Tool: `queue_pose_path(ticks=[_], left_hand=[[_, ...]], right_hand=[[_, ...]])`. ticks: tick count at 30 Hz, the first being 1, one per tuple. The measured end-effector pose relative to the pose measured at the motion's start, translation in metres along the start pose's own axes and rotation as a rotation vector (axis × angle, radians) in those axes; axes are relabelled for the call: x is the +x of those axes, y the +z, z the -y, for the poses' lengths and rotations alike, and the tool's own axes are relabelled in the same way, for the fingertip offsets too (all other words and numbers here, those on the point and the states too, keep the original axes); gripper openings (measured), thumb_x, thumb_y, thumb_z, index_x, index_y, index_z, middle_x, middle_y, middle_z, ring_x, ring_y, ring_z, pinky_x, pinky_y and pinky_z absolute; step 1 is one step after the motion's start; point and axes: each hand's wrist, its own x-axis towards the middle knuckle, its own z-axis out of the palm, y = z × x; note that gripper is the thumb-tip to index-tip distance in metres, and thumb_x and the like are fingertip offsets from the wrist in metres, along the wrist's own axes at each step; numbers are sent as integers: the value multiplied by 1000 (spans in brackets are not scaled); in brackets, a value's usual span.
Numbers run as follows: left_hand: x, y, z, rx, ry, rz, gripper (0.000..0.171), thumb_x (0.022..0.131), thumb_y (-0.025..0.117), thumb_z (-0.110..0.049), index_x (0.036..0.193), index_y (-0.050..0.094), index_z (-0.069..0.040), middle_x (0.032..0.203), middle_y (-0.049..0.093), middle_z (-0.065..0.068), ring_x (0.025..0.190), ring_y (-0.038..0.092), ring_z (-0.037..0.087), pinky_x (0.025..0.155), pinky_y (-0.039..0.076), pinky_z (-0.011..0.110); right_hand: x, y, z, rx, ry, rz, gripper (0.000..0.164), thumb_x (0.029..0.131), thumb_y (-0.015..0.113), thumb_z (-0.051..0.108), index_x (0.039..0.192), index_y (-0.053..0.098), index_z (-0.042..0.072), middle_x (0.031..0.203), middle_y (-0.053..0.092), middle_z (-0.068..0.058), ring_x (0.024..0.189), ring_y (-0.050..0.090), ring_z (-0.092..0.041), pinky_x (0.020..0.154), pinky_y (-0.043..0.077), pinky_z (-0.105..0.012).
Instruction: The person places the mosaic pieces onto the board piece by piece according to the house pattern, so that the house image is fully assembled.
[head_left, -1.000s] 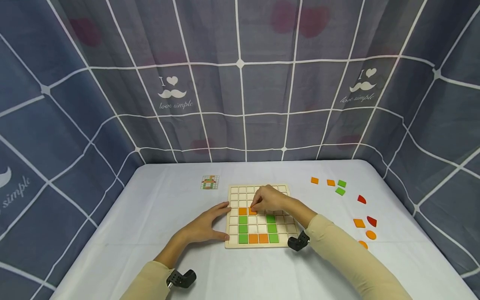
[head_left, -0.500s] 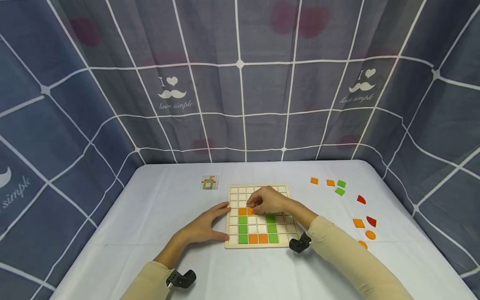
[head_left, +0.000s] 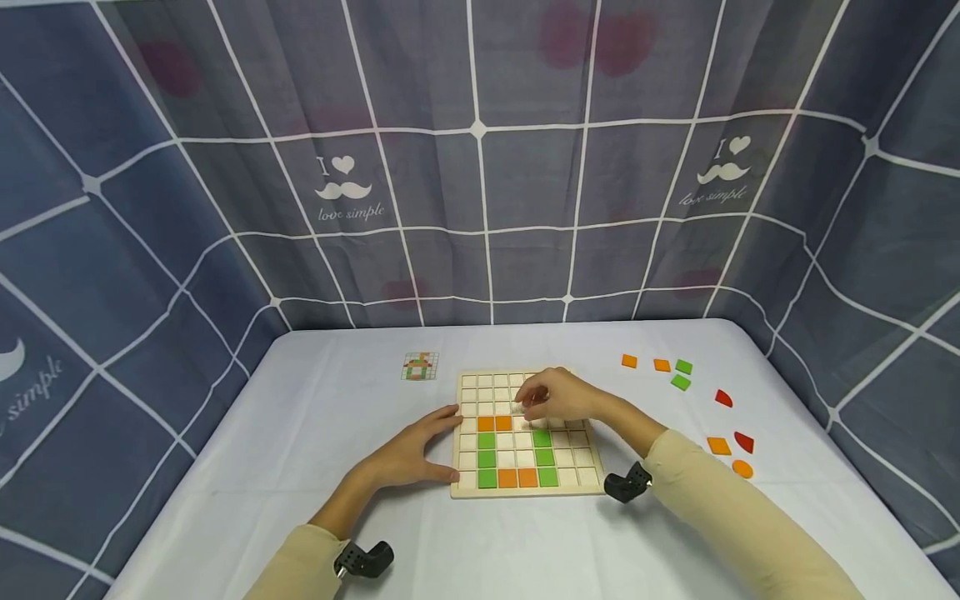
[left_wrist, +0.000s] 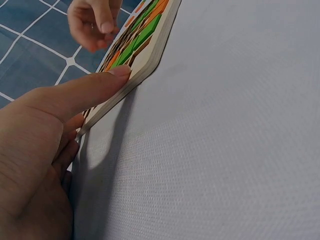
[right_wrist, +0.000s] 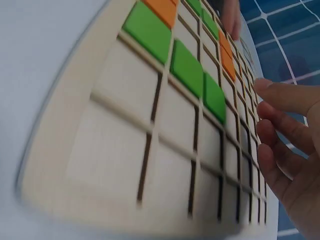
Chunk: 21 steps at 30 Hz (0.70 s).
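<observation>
A wooden grid board (head_left: 587, 477) lies flat on the table. Green squares (head_left: 487, 459) form two columns in its cells, and orange squares (head_left: 503, 423) sit in an upper row and along the bottom. My left hand (head_left: 408, 450) rests against the board's left edge; its thumb (left_wrist: 95, 90) lies on the rim in the left wrist view, other fingers spread further along. Above the board's upper right part hovers my right hand (head_left: 558, 393). Its fingers are loosely bent with nothing between them, as the right wrist view shows of this hand (right_wrist: 297, 135).
A small pattern card (head_left: 419, 365) lies beyond the board to the left. Loose pieces are scattered at right: orange squares (head_left: 662, 365), green squares (head_left: 681, 382), red quarter-round pieces (head_left: 744, 442) and an orange disc (head_left: 742, 469). A grid-patterned curtain (head_left: 525, 183) surrounds the table.
My right hand has let go of the second orange square in the upper row and moved right and up. That square now lies fully visible in its cell. The left hand stays put.
</observation>
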Motion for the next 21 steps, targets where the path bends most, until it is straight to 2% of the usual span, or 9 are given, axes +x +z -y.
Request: queue_pose_path(ticks=[4, 15, 21], left_hand=[[0, 1, 1, 5, -8, -3, 95, 79, 88, -45, 158, 45, -14, 168, 26, 0, 154, 22, 30, 121, 23, 56], [0, 1, -1, 0, -7, -1, 95, 79, 88, -44, 158, 45, -14, 169, 26, 2, 154, 21, 30, 121, 23, 56], [0, 1, -2, -1, -2, 0, 95, 79, 88, -44, 158, 45, -13, 169, 26, 3, 154, 21, 31, 121, 22, 57]], right_hand=[[-15, -14, -7, -21, 6, -9, 19, 93, 78, 11, 111, 77, 6, 99, 74, 2, 90, 67, -11, 84, 57, -32], [-60, -41, -16, -10, 100, -28, 20, 93, 77, 11, 112, 76, 3, 101, 73, -3, 90, 65, -16, 85, 56, -35], [-83, -54, -21, 3, 150, -48, 25, 93, 78, 10, 116, 75, 2, 105, 72, -6, 92, 65, -19, 83, 57, -33]])
